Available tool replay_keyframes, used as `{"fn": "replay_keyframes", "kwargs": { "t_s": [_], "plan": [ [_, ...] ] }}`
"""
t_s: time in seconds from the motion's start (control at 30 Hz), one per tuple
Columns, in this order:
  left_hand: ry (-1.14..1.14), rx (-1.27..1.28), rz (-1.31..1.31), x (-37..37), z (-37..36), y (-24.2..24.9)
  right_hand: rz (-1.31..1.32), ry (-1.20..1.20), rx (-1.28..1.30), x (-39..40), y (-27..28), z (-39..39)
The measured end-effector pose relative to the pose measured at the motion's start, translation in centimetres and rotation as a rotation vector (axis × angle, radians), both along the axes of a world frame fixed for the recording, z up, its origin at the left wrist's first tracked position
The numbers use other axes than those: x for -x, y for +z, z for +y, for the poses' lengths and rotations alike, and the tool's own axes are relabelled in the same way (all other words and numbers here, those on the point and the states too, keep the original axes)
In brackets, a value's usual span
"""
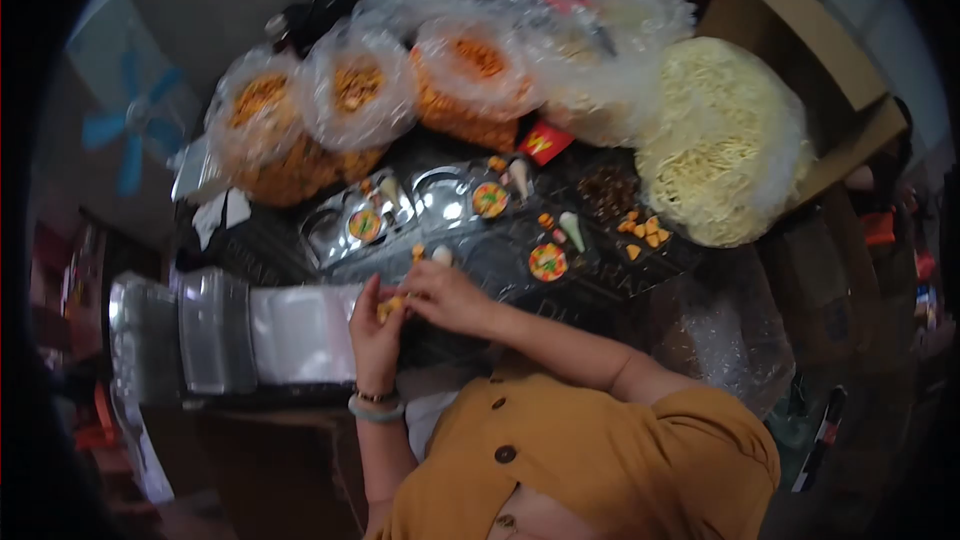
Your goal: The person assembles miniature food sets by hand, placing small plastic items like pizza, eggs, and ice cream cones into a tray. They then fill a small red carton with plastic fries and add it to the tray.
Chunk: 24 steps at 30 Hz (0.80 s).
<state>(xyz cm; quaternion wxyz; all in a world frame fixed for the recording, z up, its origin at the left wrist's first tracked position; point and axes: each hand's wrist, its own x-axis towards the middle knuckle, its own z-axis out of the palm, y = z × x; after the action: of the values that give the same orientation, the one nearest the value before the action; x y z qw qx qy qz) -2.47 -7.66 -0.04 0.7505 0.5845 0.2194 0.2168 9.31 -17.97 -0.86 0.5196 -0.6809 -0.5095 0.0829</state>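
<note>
Piece (388, 309), small and yellow-orange, held near the near edge of the dark tabletop (600, 290), left of centre, just right of the whitish stack (300, 335). Apparently pinched between thumb and fingers of the left hand (371, 335). Right hand (443, 296) just beside it, on the right, fingers bunched and curled in. Cannot tell whether also pinching or merely touching; contact blurred and hidden.

Probably very light, fairly firm, maybe slightly rubbery or moulded. Possibly slippery if smooth. Likely fine under modest pressure, but easy to lose from a loose pinch. Best taken by opposite sides, thumb against one fingertip, around the middle rather than at an edge.

Long axis unclear: chunky, partly covered by fingers. Visible part slanting roughly from near left to far right. No clear front or tip, so no pointing direction to log. Similar-coloured chunks (645, 228) loose in a group at right, lying at mixed angles. Another orange bit (418, 252) just beyond the hands, on the far side.
</note>
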Motion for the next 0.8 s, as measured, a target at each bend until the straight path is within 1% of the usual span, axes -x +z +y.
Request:
{"fn": "replay_keyframes", "kwargs": {
  "t_s": [0.03,0.1,0.17,0.23,0.27,0.3,0.37,0.4,0.47,0.5,0.57,0.6,0.67,0.7,0.77,0.8],
  "plan": [
    [-0.003,-0.009,-0.004,0.0,-0.1,0.1,-0.004,0.034,0.002,-0.3,0.1,0.0],
    [0.002,-0.010,-0.002,0.0,-0.1,0.0,0.074,0.026,0.133,-0.5,0.8,-0.3],
    [0.049,-0.001,0.018,0.4,0.4,0.0,0.295,0.022,0.153,-0.4,1.1,-0.3],
    [0.031,0.036,0.125,0.8,1.1,0.5,0.429,0.006,0.226,-0.6,1.4,-0.4],
    [0.059,-0.013,0.163,1.0,1.5,0.2,0.400,-0.004,0.273,-0.6,2.0,-0.5],
    [0.071,-0.006,0.171,1.2,1.7,0.1,0.405,0.008,0.281,-0.6,1.8,-0.5],
    [0.070,-0.124,0.246,1.4,2.1,0.0,0.349,0.006,0.260,-0.7,1.4,-0.4],
    [0.076,-0.119,0.251,1.5,2.3,-0.5,0.352,0.013,0.266,-0.6,1.4,-0.3],
    [0.083,-0.233,0.255,1.4,2.5,-1.5,0.156,0.001,0.233,-0.4,1.4,-0.2],
    [0.085,-0.229,0.258,1.4,2.5,-1.8,0.158,0.004,0.237,-0.3,1.3,-0.2],
    [0.083,-0.201,0.236,1.3,2.3,-2.0,-0.104,0.037,0.107,-0.2,0.9,-0.1],
    [0.082,-0.197,0.238,1.4,2.2,-2.0,-0.102,0.038,0.110,-0.2,0.9,-0.2],
    [0.070,-0.233,0.237,1.4,2.1,-1.6,-0.347,0.028,0.133,-0.1,1.2,-0.3],
    [0.072,-0.231,0.238,1.4,1.9,-1.6,-0.345,0.030,0.135,-0.1,1.0,-0.3],
    [0.067,-0.269,0.228,1.4,1.7,-1.7,-0.477,0.080,0.181,0.1,0.7,-0.3],
    [0.065,-0.268,0.228,1.4,1.7,-2.2,-0.476,0.079,0.183,0.0,0.9,-0.4]
  ]
}}
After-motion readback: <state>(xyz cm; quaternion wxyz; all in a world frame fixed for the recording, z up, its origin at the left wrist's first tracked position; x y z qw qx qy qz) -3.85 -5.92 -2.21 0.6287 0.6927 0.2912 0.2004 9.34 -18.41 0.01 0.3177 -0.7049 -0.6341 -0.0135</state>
